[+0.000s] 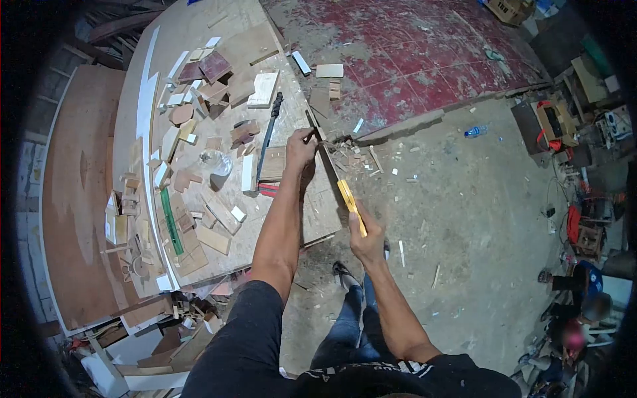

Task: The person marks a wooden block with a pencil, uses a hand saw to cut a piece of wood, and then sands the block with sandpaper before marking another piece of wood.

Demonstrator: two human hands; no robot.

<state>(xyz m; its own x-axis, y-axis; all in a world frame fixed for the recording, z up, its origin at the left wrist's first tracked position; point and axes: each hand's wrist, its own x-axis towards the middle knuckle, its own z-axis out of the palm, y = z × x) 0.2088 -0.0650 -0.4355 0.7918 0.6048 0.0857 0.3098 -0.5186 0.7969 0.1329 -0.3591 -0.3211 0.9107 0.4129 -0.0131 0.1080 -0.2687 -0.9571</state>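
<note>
My right hand (367, 237) is wrapped round the yellow handle (347, 197) of a saw, just off the table's right edge. The thin saw blade (328, 159) runs up and left from the handle along that edge. On the table near the edge, my left hand (301, 150) has its fingers closed on a small dark piece (308, 136); what that piece is cannot be made out. Left of my left hand lies a long dark tool (269, 132) with a black grip, beside a white-edged block (249, 172).
Wood offcuts (213, 66), a clear plastic cup (220, 167) and a green ruler (170, 221) lie on the wooden table (192, 262). A blue bottle (476, 131) and scraps are on the floor. People (584, 298) sit at the lower right.
</note>
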